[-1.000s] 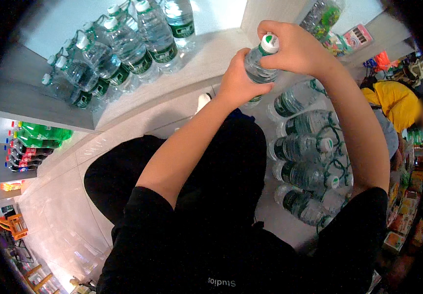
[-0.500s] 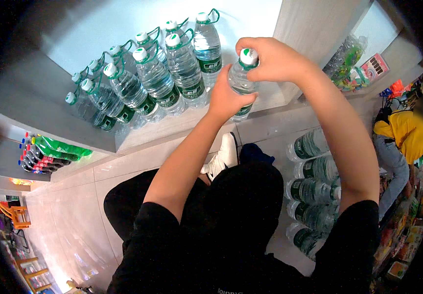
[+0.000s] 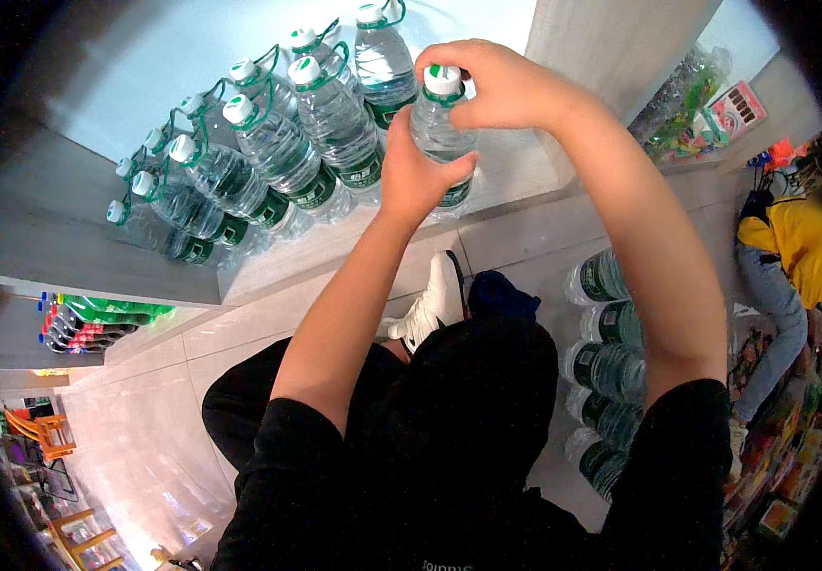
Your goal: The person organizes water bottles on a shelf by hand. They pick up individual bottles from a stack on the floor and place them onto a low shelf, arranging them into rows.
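A large clear water bottle [image 3: 442, 138] with a white cap and green label stands upright at the front of the shelf, between my two hands. My left hand [image 3: 419, 176] wraps round its body, thumb across the front. Up at the neck, my right hand [image 3: 492, 84] curls its fingers round behind the cap, the thumb on the near side. Beside it on the left, rows of matching water bottles [image 3: 335, 128] with green carry handles fill the shelf bay; the nearest stands close to my left hand.
More water bottles [image 3: 606, 366] lie on the tiled floor to my right, partly behind my right arm. A shelf upright [image 3: 587, 71] rises right of the held bottle. Soda bottles [image 3: 97, 324] stand in the left bay. A person in yellow [image 3: 792, 238] bends at far right.
Both hands and the bottle between them have shifted left and farther in, closer to the row of bottles. The whole view has also shifted slightly.
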Tool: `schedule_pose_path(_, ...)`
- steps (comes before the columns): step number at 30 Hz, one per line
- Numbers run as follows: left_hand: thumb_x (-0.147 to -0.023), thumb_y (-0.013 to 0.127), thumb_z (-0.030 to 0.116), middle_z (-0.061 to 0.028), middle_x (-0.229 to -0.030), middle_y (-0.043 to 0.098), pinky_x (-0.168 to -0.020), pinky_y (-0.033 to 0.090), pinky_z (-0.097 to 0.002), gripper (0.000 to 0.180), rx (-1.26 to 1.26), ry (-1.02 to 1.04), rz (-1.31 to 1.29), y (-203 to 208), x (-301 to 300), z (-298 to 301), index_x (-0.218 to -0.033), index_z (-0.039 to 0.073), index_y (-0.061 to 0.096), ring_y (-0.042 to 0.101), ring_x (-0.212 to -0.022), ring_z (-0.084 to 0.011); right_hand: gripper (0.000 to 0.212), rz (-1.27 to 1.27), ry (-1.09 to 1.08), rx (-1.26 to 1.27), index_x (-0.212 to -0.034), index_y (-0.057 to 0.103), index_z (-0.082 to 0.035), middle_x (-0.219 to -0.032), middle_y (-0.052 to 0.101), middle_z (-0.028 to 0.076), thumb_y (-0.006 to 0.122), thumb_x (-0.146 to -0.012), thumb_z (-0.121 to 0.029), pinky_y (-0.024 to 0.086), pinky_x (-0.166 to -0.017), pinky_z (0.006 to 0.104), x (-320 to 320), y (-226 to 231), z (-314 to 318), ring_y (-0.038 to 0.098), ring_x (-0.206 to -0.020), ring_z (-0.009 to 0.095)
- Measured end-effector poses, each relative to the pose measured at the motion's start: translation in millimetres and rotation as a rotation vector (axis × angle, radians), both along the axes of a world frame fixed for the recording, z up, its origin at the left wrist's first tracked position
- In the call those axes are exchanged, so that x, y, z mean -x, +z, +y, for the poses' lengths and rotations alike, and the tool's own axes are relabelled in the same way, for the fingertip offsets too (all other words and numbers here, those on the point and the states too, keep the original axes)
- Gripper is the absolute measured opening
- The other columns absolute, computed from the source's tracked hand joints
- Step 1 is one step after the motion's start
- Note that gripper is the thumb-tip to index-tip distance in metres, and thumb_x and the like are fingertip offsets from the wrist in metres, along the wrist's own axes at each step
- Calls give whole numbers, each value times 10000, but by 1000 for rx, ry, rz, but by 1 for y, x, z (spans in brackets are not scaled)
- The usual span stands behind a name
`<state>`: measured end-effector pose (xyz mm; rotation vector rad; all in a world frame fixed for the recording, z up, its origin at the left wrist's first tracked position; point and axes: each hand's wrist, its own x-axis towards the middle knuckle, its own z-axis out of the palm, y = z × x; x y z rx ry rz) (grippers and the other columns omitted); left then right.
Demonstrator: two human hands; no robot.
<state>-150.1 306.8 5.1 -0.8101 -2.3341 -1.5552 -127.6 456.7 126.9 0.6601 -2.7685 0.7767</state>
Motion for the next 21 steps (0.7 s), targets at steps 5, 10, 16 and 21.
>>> schedule_pose_path(5,-572,816,273,-183,-1135,527,-899,428,-357,864,-59,-18,-32,-3,6,-1,-1234,-43,360,542,-1040,-264,578,6,-107,-21,-1170,560,-154,-1070,566,134,587,-615,4,429,-884,361,1,-7,-6,497,-1057,292)
schedule_pose_path(10,-574,811,280,-219,-1151,514,-913,415,-364,881,-86,6,-72,-9,10,0,-1244,-70,356,529,-1060,-314,655,228,-154,-86,-1272,509,-176,-1178,533,150,584,-643,-8,415,-928,359,0,-21,-5,466,-1133,303)
schedule_pose_path(16,-667,756,181,-232,-1211,469,-937,399,-363,802,-233,-117,-206,-38,-13,-6,-1288,-79,319,487,-1120,-302,785,-10,-499,945,-1413,265,-114,-1321,405,211,628,-718,-136,398,-946,383,-34,-78,-3,441,-1183,313)
schedule_pose_path(21,-712,691,133,-245,-1309,385,-963,393,-394,796,-204,-33,-369,-92,-49,-21,-1338,-79,247,443,-1181,-353,770,-232,-594,864,-1352,280,-5,-1261,451,235,671,-721,-208,412,-920,381,-49,-159,-46,496,-1120,321)
